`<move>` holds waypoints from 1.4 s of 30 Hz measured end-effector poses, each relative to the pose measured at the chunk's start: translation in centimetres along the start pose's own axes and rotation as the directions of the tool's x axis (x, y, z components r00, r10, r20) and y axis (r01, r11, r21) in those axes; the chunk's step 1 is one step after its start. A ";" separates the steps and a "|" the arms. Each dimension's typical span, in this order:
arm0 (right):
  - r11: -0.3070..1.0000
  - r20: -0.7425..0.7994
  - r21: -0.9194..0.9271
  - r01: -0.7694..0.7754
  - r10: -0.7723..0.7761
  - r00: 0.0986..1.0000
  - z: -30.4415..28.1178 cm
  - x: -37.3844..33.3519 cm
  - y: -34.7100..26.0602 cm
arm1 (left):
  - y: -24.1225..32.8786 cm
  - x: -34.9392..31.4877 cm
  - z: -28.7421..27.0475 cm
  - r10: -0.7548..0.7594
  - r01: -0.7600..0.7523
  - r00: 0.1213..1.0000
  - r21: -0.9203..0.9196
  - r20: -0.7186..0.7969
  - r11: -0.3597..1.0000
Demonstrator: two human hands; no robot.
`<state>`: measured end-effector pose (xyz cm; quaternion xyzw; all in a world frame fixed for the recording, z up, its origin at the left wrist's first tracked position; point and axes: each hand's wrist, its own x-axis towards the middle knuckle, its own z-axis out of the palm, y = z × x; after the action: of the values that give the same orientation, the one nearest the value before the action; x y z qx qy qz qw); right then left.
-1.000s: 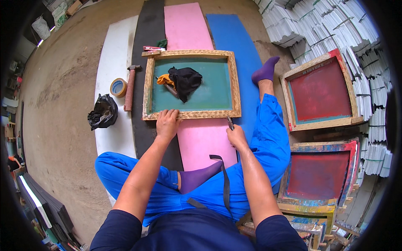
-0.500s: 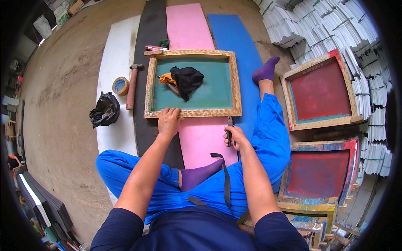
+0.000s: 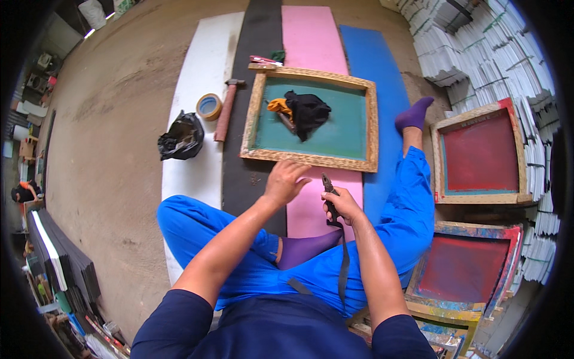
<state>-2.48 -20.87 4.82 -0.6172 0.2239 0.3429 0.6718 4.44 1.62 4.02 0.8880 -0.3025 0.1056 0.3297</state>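
A wooden screen-printing frame point(image 3: 311, 160) with green mesh lies flat across coloured mats in front of me. My left hand point(image 3: 286, 183) is at its near rail, fingers loosely stretched and holding nothing; whether the fingertips touch the wood I cannot tell. Dark-handled pliers point(image 3: 327, 186) are gripped in my right hand point(image 3: 343, 205), their jaws pointing up toward the frame's near edge but apart from it. On the mesh rest a bunched black cloth point(image 3: 309, 112) and an orange cloth point(image 3: 279, 106), with a tool partly hidden beneath them.
Left of the frame are a hammer point(image 3: 225, 112), a tape roll point(image 3: 209, 106) and a black plastic bag point(image 3: 182, 136). Red-meshed frames point(image 3: 482, 152) stand at right beside stacked white sheets point(image 3: 445, 57). My legs flank the pink mat point(image 3: 314, 36). Far left, another person point(image 3: 25, 191) is partly visible.
My left hand has come off its grip on the near rail and moved right, toward the pliers. The pliers have drawn back slightly from the frame. The whole view has shifted.
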 end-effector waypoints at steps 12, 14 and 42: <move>0.998 0.260 0.047 -0.044 0.031 0.965 7.1 2.1 0.5 | -1.5 -5.7 -0.6 -0.457 0.414 0.886 -0.311 -0.079 0.856; 0.998 0.272 -0.044 -0.044 0.055 0.961 7.0 2.2 0.5 | -2.3 -6.1 -1.0 -0.533 0.481 0.831 -0.278 -0.157 0.832; 0.821 -0.523 -0.562 -0.101 -0.258 0.813 -7.5 2.6 2.9 | -0.4 -1.7 1.5 -0.324 0.334 0.943 0.246 -0.082 0.910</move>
<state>-1.97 -27.78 -0.12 -0.8710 0.2778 0.1605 0.3720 3.28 1.71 2.03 0.9590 -0.1260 0.1045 0.2312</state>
